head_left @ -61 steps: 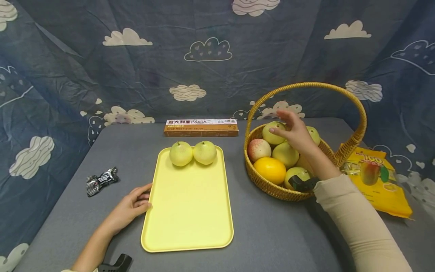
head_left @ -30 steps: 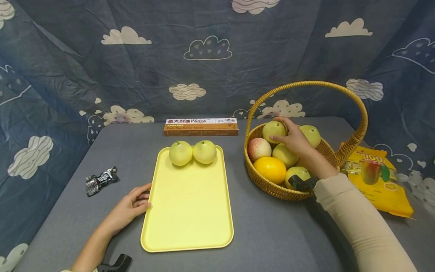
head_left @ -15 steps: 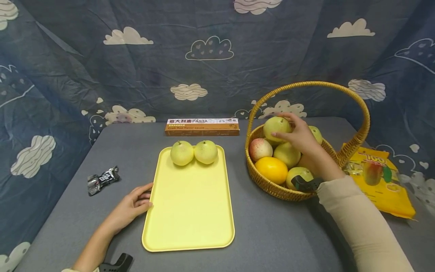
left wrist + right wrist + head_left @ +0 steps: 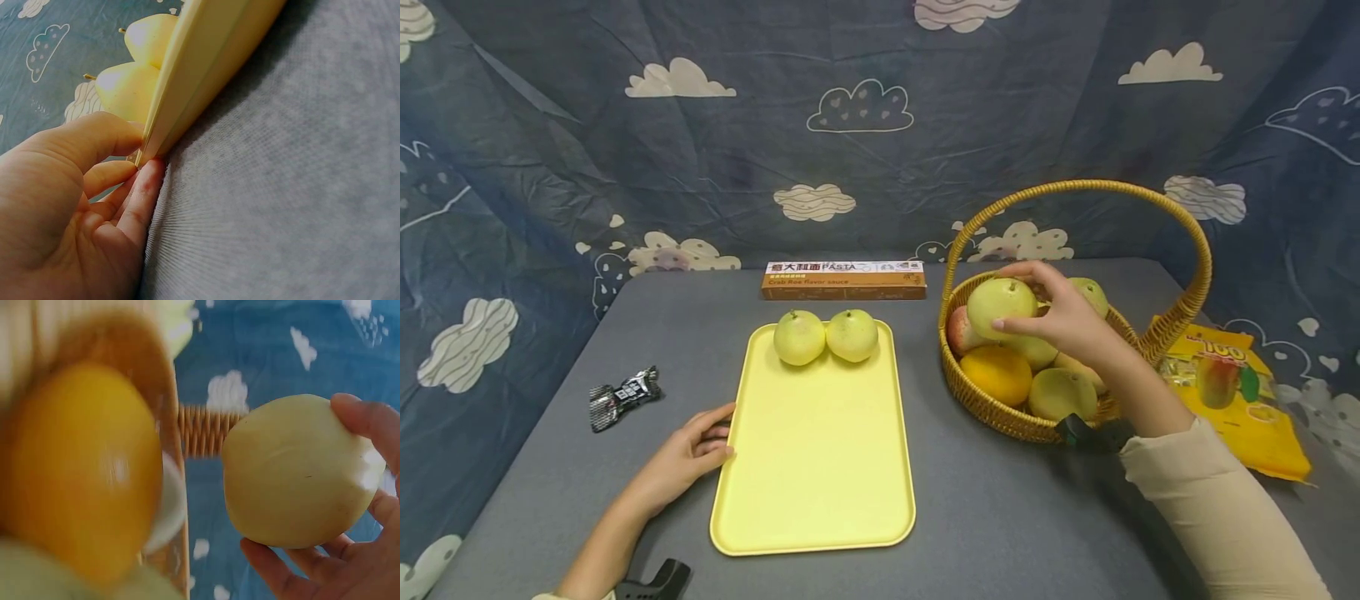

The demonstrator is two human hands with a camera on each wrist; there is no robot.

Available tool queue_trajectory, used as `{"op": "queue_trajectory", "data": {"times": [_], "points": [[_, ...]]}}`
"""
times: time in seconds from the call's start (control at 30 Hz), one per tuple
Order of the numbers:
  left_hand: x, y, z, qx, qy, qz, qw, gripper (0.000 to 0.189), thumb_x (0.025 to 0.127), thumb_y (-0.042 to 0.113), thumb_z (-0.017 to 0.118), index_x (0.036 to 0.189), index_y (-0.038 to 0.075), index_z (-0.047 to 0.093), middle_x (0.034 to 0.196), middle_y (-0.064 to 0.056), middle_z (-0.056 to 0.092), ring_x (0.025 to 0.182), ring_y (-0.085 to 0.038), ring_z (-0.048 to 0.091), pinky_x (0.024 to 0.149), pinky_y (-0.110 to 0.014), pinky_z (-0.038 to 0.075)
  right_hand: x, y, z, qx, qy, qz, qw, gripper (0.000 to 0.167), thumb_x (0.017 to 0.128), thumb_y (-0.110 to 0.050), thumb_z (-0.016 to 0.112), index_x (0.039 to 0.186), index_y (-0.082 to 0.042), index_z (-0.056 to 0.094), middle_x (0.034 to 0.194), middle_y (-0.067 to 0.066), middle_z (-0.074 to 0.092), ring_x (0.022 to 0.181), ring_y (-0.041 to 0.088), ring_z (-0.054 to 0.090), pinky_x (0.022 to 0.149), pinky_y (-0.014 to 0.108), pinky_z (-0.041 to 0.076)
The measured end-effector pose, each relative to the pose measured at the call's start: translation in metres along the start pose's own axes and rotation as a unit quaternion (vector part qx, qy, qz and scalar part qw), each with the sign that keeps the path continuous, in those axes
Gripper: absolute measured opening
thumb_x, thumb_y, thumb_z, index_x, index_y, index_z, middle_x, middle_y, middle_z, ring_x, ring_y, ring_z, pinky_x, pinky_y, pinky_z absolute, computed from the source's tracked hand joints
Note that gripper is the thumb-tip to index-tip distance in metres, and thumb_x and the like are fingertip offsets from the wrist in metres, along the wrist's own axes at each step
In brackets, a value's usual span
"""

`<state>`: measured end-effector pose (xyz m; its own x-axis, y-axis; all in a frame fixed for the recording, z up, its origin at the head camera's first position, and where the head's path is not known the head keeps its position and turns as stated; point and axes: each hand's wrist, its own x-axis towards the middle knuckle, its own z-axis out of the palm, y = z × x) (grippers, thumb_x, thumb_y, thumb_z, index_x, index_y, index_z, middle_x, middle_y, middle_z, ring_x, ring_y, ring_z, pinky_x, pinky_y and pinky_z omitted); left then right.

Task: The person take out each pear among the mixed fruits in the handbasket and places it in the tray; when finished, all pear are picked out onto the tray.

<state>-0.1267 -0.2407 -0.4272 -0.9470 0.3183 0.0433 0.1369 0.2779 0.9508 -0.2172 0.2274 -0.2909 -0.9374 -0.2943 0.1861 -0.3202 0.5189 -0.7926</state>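
My right hand [image 4: 1063, 312] grips a pale green pear [image 4: 1000, 307] between thumb and fingers, above the wicker basket [image 4: 1003, 423]. In the right wrist view that pear [image 4: 300, 472] hangs clear of the basket's rim. Below it lie a yellow-orange fruit [image 4: 996, 375], a red-and-white peach [image 4: 961, 332], partly hidden, and several more pears [image 4: 1063, 393]. My left hand [image 4: 681, 458] pinches the left rim of the yellow tray [image 4: 816, 467]; the left wrist view shows the thumb over the rim, fingertips at its underside. Two pears [image 4: 799, 338] sit side by side at the tray's far end.
A pasta box [image 4: 844, 282] lies behind the tray. A black-and-silver wrapped packet [image 4: 625, 398] lies on the left of the grey table [image 4: 662, 333]. A yellow candy bag [image 4: 1232, 400] is right of the basket, whose tall handle [image 4: 1086, 185] arches over the fruit.
My right hand came down onto the pear, took hold of it and lifted it off the pile, moving it slightly toward me. The left hand and tray stayed in place.
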Motion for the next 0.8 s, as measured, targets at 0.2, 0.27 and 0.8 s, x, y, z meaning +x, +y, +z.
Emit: {"op": "queue_trajectory", "data": {"times": [0.2, 0.27, 0.8], "points": [[0.001, -0.002, 0.0, 0.001, 0.0, 0.012, 0.9999, 0.057, 0.084, -0.002, 0.058, 0.134, -0.011, 0.031, 0.12, -0.027, 0.038, 0.098, -0.008, 0.05, 0.081, -0.018, 0.047, -0.009, -0.019, 0.031, 0.046, -0.033, -0.052, 0.997, 0.056, 0.074, -0.011, 0.074, 0.123, -0.007, 0.048, 0.123, 0.006, 0.042, 0.1, 0.023, 0.045, 0.072, 0.027, 0.051], [0.001, -0.003, 0.0, 0.001, 0.0, 0.013, 0.9999, 0.057, 0.084, -0.002, 0.058, 0.133, -0.011, 0.031, 0.12, -0.027, 0.038, 0.098, -0.008, 0.05, 0.081, -0.018, 0.047, -0.011, -0.027, 0.044, 0.067, -0.044, -0.062, 0.9948, 0.055, 0.073, -0.01, 0.074, 0.122, -0.008, 0.049, 0.122, 0.005, 0.042, 0.097, 0.023, 0.047, 0.071, 0.03, 0.052], [0.0, 0.0, 0.0, -0.001, -0.001, 0.008, 1.0, 0.057, 0.084, -0.001, 0.058, 0.134, -0.011, 0.03, 0.121, -0.026, 0.037, 0.098, -0.008, 0.05, 0.081, -0.019, 0.047, 0.019, -0.06, 0.161, 0.172, -0.084, -0.089, 0.9774, 0.055, 0.072, -0.012, 0.076, 0.122, -0.011, 0.052, 0.123, 0.004, 0.044, 0.102, 0.022, 0.046, 0.079, 0.033, 0.05]]}}
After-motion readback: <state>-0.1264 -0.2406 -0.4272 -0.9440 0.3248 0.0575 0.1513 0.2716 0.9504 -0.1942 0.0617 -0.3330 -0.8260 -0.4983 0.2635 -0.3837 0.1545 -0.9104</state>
